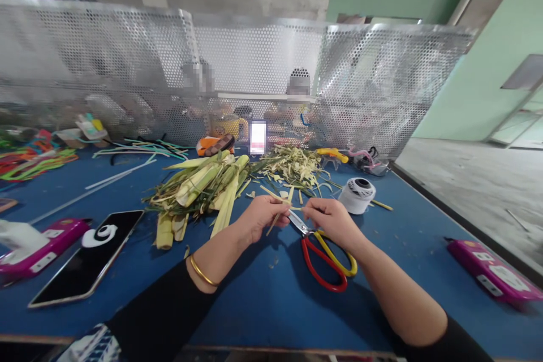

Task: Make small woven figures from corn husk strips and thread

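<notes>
My left hand (265, 218) pinches crossed strips of pale green husk (274, 194) between thumb and fingers. My right hand (328, 216) is closed on the right end of one thin strip, just apart from the left. Scissors (324, 263) with one red and one yellow handle lie on the table below both hands, blades pointing up toward the left fingers. Left of my left hand is a pile of husks and leaves (203, 184). Behind the hands sits a heap of shredded husk (292, 164). A spool of white thread (357, 195) stands beyond my right hand.
The blue table (254, 300) carries a black phone (91, 257), a magenta device (51, 246) at left and another magenta device (494, 271) at right. Coloured strips (38, 158) lie far left. A perforated metal screen (258, 59) borders the back, with a lit phone (257, 137) before it.
</notes>
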`<action>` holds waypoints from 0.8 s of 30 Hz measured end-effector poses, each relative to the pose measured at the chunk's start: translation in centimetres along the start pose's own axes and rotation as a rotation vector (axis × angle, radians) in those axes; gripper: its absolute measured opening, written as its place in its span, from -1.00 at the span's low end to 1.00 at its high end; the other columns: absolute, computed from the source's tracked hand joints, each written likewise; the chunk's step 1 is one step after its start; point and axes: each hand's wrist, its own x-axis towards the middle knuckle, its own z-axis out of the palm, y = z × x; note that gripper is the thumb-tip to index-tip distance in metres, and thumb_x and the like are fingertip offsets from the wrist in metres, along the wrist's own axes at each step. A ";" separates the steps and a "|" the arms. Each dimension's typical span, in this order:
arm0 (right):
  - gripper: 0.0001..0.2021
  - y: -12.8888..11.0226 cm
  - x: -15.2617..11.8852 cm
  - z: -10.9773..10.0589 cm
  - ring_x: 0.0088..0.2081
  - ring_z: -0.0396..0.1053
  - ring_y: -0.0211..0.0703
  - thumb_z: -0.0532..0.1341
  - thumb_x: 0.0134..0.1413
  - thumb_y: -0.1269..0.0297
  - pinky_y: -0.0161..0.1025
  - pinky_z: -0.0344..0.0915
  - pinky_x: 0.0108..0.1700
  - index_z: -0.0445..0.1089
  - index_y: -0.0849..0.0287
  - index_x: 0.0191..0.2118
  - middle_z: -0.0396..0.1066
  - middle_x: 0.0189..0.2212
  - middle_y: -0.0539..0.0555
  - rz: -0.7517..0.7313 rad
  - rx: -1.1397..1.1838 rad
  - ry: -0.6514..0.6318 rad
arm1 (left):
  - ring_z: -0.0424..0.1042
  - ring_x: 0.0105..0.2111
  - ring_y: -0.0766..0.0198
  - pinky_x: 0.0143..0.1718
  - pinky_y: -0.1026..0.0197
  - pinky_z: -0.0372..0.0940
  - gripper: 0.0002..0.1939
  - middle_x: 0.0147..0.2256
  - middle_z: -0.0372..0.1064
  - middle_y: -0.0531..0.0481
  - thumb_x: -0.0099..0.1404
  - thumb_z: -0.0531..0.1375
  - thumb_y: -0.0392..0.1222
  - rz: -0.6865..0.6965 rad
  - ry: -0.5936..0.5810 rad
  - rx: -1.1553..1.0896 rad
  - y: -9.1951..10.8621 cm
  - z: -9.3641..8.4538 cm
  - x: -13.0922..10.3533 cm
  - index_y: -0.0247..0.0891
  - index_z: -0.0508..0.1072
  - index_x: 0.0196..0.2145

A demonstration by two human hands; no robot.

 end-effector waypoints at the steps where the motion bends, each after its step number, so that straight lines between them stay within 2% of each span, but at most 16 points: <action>1: -0.67 0.2 0.2 -0.1 -0.57 0.18 -0.28 0.18 0.02 0.06 -0.30 0.09 -0.45 0.38 0.17 -0.60 0.25 -0.71 -0.06 0.052 0.108 -0.021 | 0.34 -0.63 0.43 -0.47 0.31 0.35 -0.94 -0.57 0.37 0.04 0.12 0.29 -0.35 -0.011 -0.026 -0.013 0.0 -0.1 0.0 -0.38 0.46 -0.43; 4: -0.62 0.9 0.8 -0.1 -0.54 0.24 -0.29 0.27 -0.09 -0.06 -0.30 0.16 -0.42 0.49 0.23 -0.49 0.36 -0.61 0.00 0.275 0.455 -0.031 | 0.33 -0.62 0.43 -0.47 0.30 0.34 -0.90 -0.58 0.36 0.06 0.09 0.29 -0.37 -0.025 -0.127 -0.039 0.0 -0.1 -0.2 -0.37 0.48 -0.37; 6: -0.60 1.2 0.9 0.1 -0.58 0.21 -0.35 0.34 -0.18 -0.07 -0.33 0.14 -0.48 0.51 0.25 -0.43 0.36 -0.58 -0.01 0.397 0.638 -0.039 | 0.34 -0.60 0.41 -0.46 0.29 0.34 -0.84 -0.57 0.36 0.06 0.06 0.31 -0.34 -0.037 -0.190 -0.035 -0.1 -0.1 -0.3 -0.36 0.49 -0.34; 10: -0.64 1.3 0.8 1.0 -0.63 0.10 -0.43 0.46 -0.34 0.07 -0.40 0.02 -0.57 0.42 0.24 -0.53 0.29 -0.66 -0.09 0.384 0.859 -0.069 | 0.33 -0.60 0.40 -0.49 0.28 0.31 -0.78 -0.57 0.35 0.05 0.06 0.34 -0.16 -0.072 -0.256 0.008 -0.4 0.2 -0.6 -0.35 0.47 -0.39; 14: -0.65 1.1 0.5 2.0 -0.64 0.14 -0.41 0.45 -0.35 0.09 -0.38 0.02 -0.57 0.36 0.23 -0.60 0.35 -0.66 -0.05 0.332 0.853 -0.055 | 0.27 -0.66 0.42 -0.59 0.34 0.18 -0.70 -0.62 0.32 0.06 0.11 0.29 0.01 -0.046 -0.215 0.097 -0.9 0.7 -0.7 -0.34 0.46 -0.43; 19: -0.68 1.3 0.5 2.9 -0.67 0.10 -0.38 0.42 -0.35 0.11 -0.35 -0.02 -0.58 0.32 0.19 -0.65 0.28 -0.74 -0.07 0.320 0.833 0.077 | 0.19 -0.69 0.45 -0.66 0.37 0.04 -0.75 -0.67 0.25 0.10 0.10 0.28 -0.06 0.018 -0.202 0.162 -1.3 1.1 -0.7 -0.31 0.41 -0.51; 24: -0.69 1.6 0.7 2.9 -0.66 0.07 -0.38 0.41 -0.36 0.15 -0.33 -0.02 -0.57 0.28 0.17 -0.68 0.19 -0.76 -0.12 0.276 0.776 0.267 | 0.17 -0.71 0.43 -0.65 0.33 0.07 -0.81 -0.68 0.23 0.12 0.06 0.28 -0.15 0.030 -0.218 0.167 -1.3 1.1 -0.7 -0.28 0.37 -0.53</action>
